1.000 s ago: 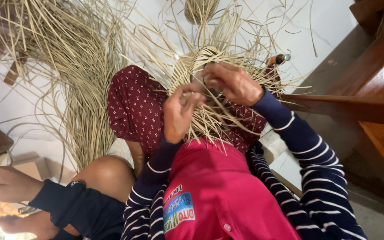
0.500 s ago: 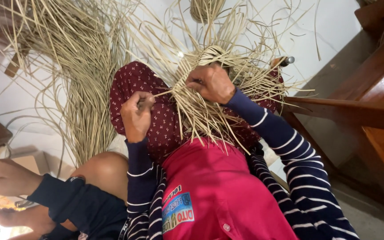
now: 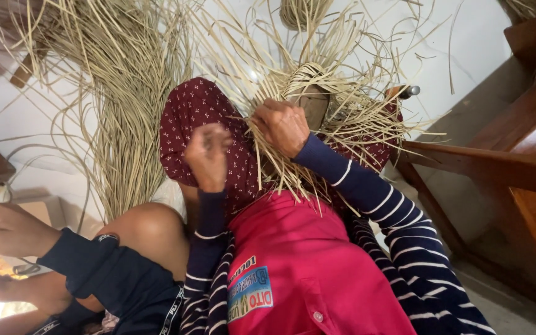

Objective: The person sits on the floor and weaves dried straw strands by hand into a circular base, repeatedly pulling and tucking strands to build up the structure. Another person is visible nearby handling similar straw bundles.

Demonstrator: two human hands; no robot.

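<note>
The right hand (image 3: pixel 282 126) is curled shut around a bunch of pale straw strips (image 3: pixel 280 167), gripping them where they fan out from a half-woven basket (image 3: pixel 308 93) that rests on the person's lap. The basket sits just beyond the knuckles, touching the hand, its rounded woven body tilted away from the camera; what lies inside it cannot be told, since loose strips stick out from it on all sides and cover its mouth. The left hand (image 3: pixel 207 155) is raised a little to the left of the right one, fingers pressed together in a pinch; it is blurred, so whether a thin strip sits between the fingertips cannot be told. Both hands are over a dark red patterned cloth (image 3: pixel 200 111) spread across the lap. Beyond the basket, a large loose heap of straw (image 3: pixel 113 93) lies on the white tiled floor (image 3: pixel 7 105), and a second small woven piece (image 3: pixel 299 11) sits at the top edge. A wooden bench (image 3: pixel 516 161) stands to the right. At the lower left, another person's hand (image 3: pixel 1 226) and bare knee (image 3: pixel 147 226) are in view.
</note>
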